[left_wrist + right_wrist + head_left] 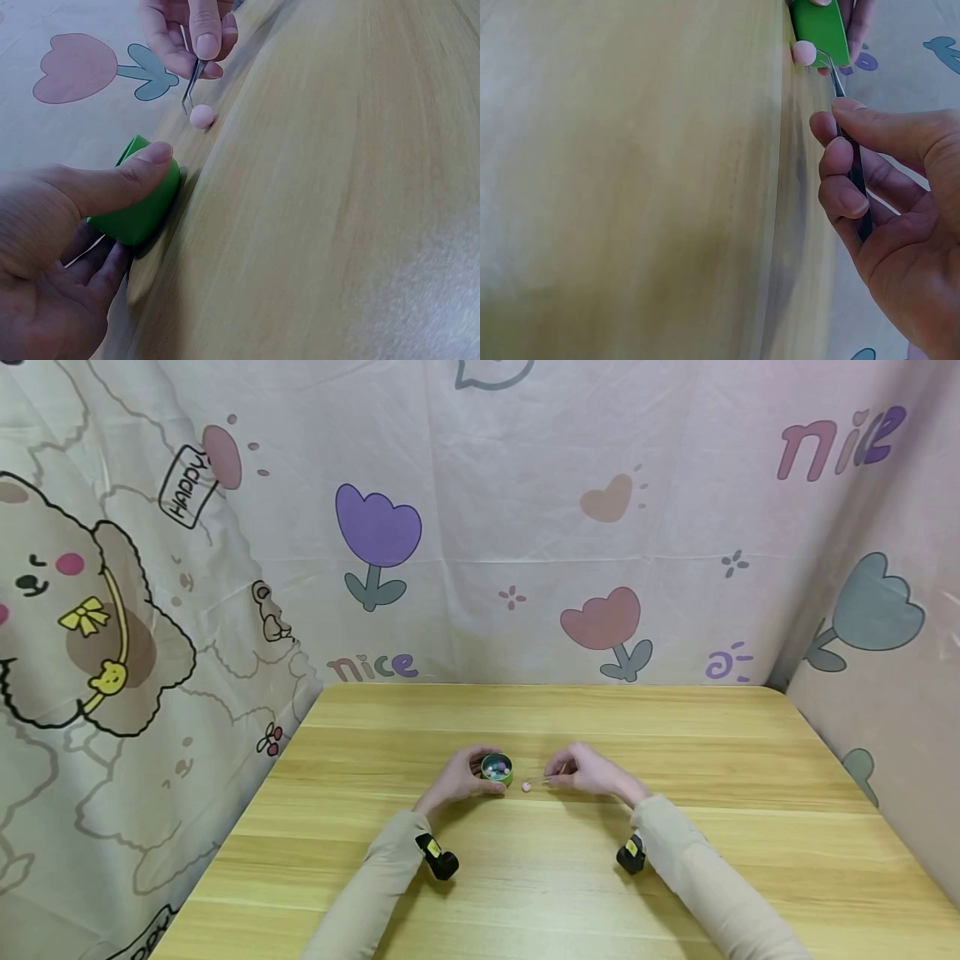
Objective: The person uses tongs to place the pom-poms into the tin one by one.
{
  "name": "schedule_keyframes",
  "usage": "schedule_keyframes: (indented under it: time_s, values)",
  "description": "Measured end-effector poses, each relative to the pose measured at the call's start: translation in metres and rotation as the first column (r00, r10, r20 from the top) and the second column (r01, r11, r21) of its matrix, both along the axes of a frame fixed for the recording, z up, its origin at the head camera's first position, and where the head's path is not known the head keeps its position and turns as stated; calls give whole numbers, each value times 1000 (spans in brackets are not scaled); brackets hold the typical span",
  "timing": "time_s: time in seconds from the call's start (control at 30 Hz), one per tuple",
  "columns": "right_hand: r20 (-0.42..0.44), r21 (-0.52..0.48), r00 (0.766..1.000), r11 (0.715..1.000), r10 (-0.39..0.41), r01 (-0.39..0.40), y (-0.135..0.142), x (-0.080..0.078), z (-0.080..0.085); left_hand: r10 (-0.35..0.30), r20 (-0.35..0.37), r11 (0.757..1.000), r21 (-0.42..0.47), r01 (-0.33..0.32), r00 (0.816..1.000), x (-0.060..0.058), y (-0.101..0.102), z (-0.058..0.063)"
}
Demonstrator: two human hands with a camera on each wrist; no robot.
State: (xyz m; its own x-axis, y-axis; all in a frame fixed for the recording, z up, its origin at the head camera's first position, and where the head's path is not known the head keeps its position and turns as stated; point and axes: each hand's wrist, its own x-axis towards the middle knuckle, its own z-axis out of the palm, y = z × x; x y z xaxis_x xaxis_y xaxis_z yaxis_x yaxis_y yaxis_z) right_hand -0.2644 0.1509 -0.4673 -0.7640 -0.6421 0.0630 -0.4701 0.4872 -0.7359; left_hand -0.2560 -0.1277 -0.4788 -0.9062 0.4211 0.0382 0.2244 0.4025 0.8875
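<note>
My left hand (pixel 461 777) grips a small green cup (pixel 142 202), thumb on the near side and fingers round the far side. Several small pink, purple and blue balls (pixel 497 769) lie inside it, seen from above in the head view. To the right, my right hand (pixel 588 770) holds a pair of bent-tip tweezers (pixel 857 176) between thumb and fingers. A pale pink ball (pixel 202 116) is right at the tweezers' tips, close over the table and a short way right of the cup.
A light wood-grain table (pixel 525 893) spreads under both hands. Printed cloth (pixel 495 527) hangs along its back and sides. A small black camera (pixel 438 857) is strapped at the left wrist, and another black camera (pixel 632 854) at the right.
</note>
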Motion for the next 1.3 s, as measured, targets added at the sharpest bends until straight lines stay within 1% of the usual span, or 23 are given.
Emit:
schedule_keyframes:
  time_s: [0.13, 0.17, 0.2, 0.3, 0.8, 1.13, 1.3]
  values:
    - [8, 1, 1000, 1000, 2, -2, -1, 1, 0, -3, -4, 1000, 2, 3, 1000, -1, 0, 0]
    - [12, 0, 1000, 1000, 4, -4, -1, 1, 0, -3, -4, 1000, 0, 3, 1000, -1, 0, -1]
    - [17, -1, 1000, 1000, 6, -6, -1, 1, 0, -4, -6, 1000, -1, 4, 1000, -3, -1, -5]
    - [22, 0, 1000, 1000, 9, -9, -1, 0, 0, -4, -4, 1000, -5, 4, 1000, -4, -2, -5]
    - [29, 15, 1000, 1000, 1, -2, -2, 2, 3, 2, 0, 1000, -10, -2, 1000, -2, 0, -2]
    - [14, 23, 1000, 1000, 8, -8, -2, 0, 1, 10, -5, 1000, -10, -10, 1000, -3, 0, -4]
    - [21, 22, 1000, 1000, 9, -10, -2, 0, 1, 7, -4, 1000, -6, -7, 1000, -2, -1, -3]
